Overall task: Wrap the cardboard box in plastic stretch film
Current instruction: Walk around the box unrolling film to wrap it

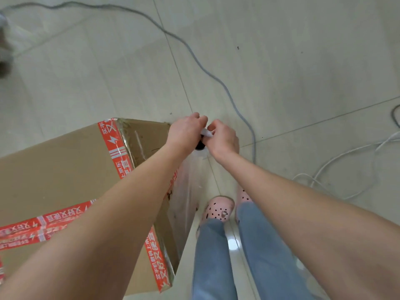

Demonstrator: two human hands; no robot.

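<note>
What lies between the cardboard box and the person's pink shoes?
In the head view, clear stretch film is drawn along the side of the cardboard box, then a narrow strip of bare floor lies before the pink shoes.

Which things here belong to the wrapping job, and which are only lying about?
For the job: cardboard box, film roll, left hand, right hand.
Lying about: grey cable, white cable.

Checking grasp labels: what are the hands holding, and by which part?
Both the left hand and right hand grip the stretch film roll at its top end, upright beside the cardboard box corner.
</note>
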